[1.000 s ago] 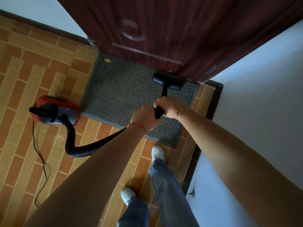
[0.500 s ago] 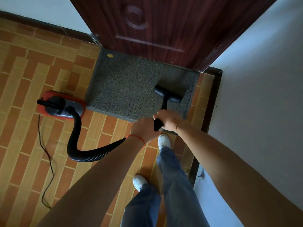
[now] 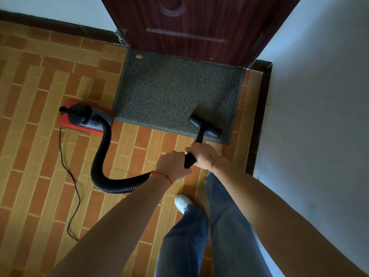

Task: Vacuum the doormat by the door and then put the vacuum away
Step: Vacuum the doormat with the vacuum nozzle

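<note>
**Mia:** What do you see from the head camera?

**Ben:** A gray doormat [image 3: 175, 90] lies on the floor, right up against a dark red door [image 3: 199, 23]. A black vacuum head [image 3: 205, 126] sits on the mat, near the corner closest to the person and on the right side.

**Mia:** Who holds it?

**Ben:** A person does, with both hands. The right hand [image 3: 203, 154] is wrapped around the black tube [image 3: 188, 159], higher up toward the vacuum head. The left hand [image 3: 172, 165] grips the same tube just behind it. The two hands are almost touching. The left wrist has a red string [image 3: 162, 175] on it. The right wrist has a thin gold bracelet [image 3: 214, 161].

**Mia:** Where is the rest of the vacuum?

**Ben:** The red and black vacuum body [image 3: 85, 116] sits on the floor, just beside the left edge of the mat. A fat black hose [image 3: 103, 156] bends from it in a big curve and goes up to the left hand. A thin black cord [image 3: 67, 176] runs from the body along the floor toward the person.

**Mia:** What else is there?

**Ben:** The floor [image 3: 36, 96] has orange and tan tiles that look like bricks. A small yellow speck [image 3: 139, 56] lies on the far left corner of the mat. A pale wall [image 3: 319, 96] stands on the right. I see blue jeans [image 3: 225, 226] and one white shoe [image 3: 182, 202] below the arms.
</note>
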Available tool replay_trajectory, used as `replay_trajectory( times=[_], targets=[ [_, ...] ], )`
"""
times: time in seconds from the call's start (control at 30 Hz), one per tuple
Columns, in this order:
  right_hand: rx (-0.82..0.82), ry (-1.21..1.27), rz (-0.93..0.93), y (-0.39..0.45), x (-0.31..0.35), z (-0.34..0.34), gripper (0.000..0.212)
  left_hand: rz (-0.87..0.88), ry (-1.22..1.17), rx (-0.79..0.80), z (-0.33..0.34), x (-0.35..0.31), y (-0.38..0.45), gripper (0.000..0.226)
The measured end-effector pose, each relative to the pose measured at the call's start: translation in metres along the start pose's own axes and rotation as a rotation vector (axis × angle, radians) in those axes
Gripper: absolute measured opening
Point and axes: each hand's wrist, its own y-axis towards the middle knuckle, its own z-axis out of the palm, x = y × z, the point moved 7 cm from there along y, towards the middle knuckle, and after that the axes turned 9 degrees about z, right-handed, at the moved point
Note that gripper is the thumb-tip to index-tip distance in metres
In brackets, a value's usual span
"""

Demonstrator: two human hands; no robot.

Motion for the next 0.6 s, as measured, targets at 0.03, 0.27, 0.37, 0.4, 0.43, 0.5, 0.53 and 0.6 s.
replay_trajectory(
  times=[0.03,0.27,0.37,0.4,0.43,0.5,0.53,0.6],
  targets=[
    [-0.002,0.001,-0.005,-0.003,0.004,0.004,0.007,0.0,0.005,0.004,0.004,0.001,-0.005,0.021],
    [-0.039,-0.011,0.01,-0.01,0.005,0.016,0.006,0.0,0.012,-0.01,0.018,0.001,-0.011,0.017],
    [-0.032,-0.024,0.017,-0.006,-0.006,0.013,0.007,0.001,0.004,-0.035,0.019,-0.005,-0.002,0.017],
    [-0.03,-0.023,0.012,-0.004,-0.01,0.011,0.007,0.002,0.0,-0.044,0.018,-0.008,0.002,0.017],
    [-0.03,-0.021,0.007,-0.001,-0.016,0.009,0.007,0.001,-0.008,-0.053,0.016,-0.011,0.007,0.017],
    [-0.042,-0.025,0.006,0.006,-0.029,0.003,0.008,0.003,-0.025,-0.075,0.011,-0.017,0.019,0.018],
    [-0.046,-0.028,0.005,0.01,-0.035,-0.001,0.009,0.008,-0.027,-0.084,0.007,-0.021,0.025,0.019],
    [-0.042,-0.038,0.005,0.018,-0.049,-0.011,0.01,0.007,-0.03,-0.097,-0.003,-0.028,0.04,0.02]
  ],
)
